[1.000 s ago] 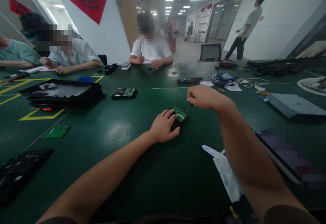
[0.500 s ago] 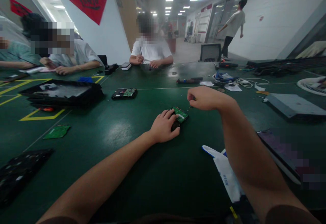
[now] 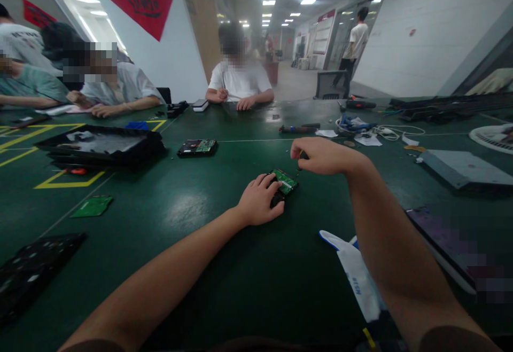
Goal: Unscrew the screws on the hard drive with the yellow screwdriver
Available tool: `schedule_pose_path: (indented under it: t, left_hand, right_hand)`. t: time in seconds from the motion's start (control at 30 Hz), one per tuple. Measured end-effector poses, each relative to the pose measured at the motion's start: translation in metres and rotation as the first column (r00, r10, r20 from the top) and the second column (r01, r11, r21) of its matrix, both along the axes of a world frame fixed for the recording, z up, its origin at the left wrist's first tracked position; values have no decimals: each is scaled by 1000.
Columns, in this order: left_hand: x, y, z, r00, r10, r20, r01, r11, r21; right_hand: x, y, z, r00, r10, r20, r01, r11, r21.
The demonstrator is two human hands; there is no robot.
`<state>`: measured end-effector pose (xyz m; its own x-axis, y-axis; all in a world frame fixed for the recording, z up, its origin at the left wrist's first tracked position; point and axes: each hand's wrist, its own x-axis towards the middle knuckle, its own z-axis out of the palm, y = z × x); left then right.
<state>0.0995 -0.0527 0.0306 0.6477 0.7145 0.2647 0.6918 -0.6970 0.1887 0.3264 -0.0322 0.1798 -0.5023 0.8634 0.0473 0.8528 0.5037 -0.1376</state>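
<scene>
A hard drive (image 3: 287, 182) with a green circuit board on top lies on the dark green table in front of me. My left hand (image 3: 258, 201) grips it from its near left side, fingers over the board and thumb at the near edge, covering part of it. To the right, my right hand (image 3: 325, 155) is closed round the handle of a screwdriver (image 3: 303, 156), wrist bent and raised. Its thin shaft points down beside the board's right end; whether the tip touches a screw is too small to tell.
Another hard drive (image 3: 197, 147) lies further back. Black trays (image 3: 102, 146) and a loose green board (image 3: 92, 206) are at left. A white glove (image 3: 356, 272) lies near my right forearm; a grey metal box (image 3: 467, 167) and cables (image 3: 395, 130) stand right. People sit across the table.
My right hand has shifted slightly left, with more of the screwdriver handle showing. My left hand stays on the hard drive. The walking person in the background has moved farther off.
</scene>
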Motion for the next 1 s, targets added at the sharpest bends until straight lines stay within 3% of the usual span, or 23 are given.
schedule_pose_path:
  t: [0.2,0.4,0.6,0.8,0.9,1.0]
  left_hand:
    - [0,0,1,1000,3,-3,-3,1000,1]
    - [1,0,1,1000,-4,10,4,1000,1]
    - [1,-2,4,1000,-2,-7,2,1000,-3]
    - [-1,1,2,1000,6,-20,-6,1000,-9]
    - [-10,7,2,1000,14,-13,-14,1000,-19]
    - [-23,16,4,1000,-26,-12,25,999,-48]
  right_hand:
    - [-3,0,-2,987,-157,16,157,988,10]
    - [0,2,-3,999,26,-22,-25,999,39]
    - [2,6,-5,993,-119,13,117,990,83]
    - [-2,10,-9,994,-111,5,110,987,119]
    - [-2,6,-6,995,-59,-85,63,997,38]
    - [-3,3,-3,978,-9,-208,-19,991,-131]
